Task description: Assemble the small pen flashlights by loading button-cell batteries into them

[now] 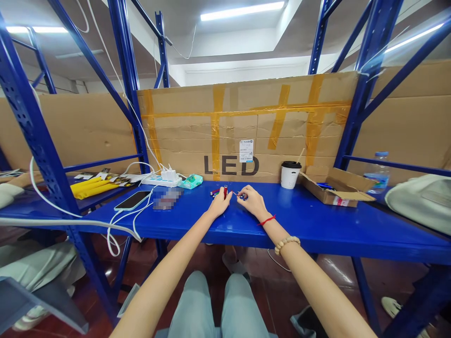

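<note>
My left hand [220, 204] rests over the blue table, its fingers closed around a short red stick-like piece [225, 190] that stands upright; it is too small to name exactly. Just behind that hand lie several small coloured pieces [214, 192], partly hidden by the fingers. To the right, my right hand [252, 201] is in a pinch, with a small thin piece [241, 195] at its fingertips that I cannot make out. The two hands are close together but apart.
Left on the blue table [299, 220]: a phone [132, 200], white cables, a power strip [160, 180] and a tissue pack [191, 181]. Right: a lidded paper cup [290, 175] and an open cardboard box [334, 188]. A cardboard wall [183, 136] and blue posts [127, 61] enclose the table.
</note>
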Action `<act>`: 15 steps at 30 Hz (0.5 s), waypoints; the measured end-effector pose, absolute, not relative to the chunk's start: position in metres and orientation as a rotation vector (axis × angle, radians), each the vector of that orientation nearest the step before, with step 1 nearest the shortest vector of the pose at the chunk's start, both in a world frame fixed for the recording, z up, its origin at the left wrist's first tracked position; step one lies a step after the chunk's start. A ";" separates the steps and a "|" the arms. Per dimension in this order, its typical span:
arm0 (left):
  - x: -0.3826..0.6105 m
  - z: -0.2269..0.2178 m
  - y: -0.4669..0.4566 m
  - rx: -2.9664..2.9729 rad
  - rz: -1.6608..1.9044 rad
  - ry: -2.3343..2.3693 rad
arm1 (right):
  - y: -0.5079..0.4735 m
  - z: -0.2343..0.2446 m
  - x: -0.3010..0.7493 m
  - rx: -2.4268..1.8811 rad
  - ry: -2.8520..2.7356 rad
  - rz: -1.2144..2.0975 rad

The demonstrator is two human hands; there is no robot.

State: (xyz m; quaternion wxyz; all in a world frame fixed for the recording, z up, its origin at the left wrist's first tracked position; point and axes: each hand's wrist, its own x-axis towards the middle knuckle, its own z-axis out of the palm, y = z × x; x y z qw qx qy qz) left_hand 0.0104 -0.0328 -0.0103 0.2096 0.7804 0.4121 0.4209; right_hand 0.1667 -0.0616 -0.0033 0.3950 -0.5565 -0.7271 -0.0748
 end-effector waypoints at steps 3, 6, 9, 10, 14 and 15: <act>0.010 -0.011 -0.031 2.161 1.208 1.175 | -0.066 -0.002 0.162 -1.339 -1.896 -0.206; 0.010 -0.010 -0.032 2.174 1.206 1.183 | -0.068 -0.001 0.161 -1.303 -1.925 -0.217; 0.010 -0.008 -0.034 2.187 1.196 1.211 | -0.069 0.000 0.161 -1.286 -1.949 -0.225; 0.010 -0.007 -0.035 2.187 1.196 1.236 | -0.069 0.001 0.161 -1.285 -1.957 -0.227; 0.011 -0.004 -0.038 2.177 1.189 1.362 | -0.070 0.002 0.160 -1.294 -1.989 -0.235; 0.011 -0.003 -0.038 2.180 1.178 1.385 | -0.070 0.002 0.160 -1.297 -1.995 -0.237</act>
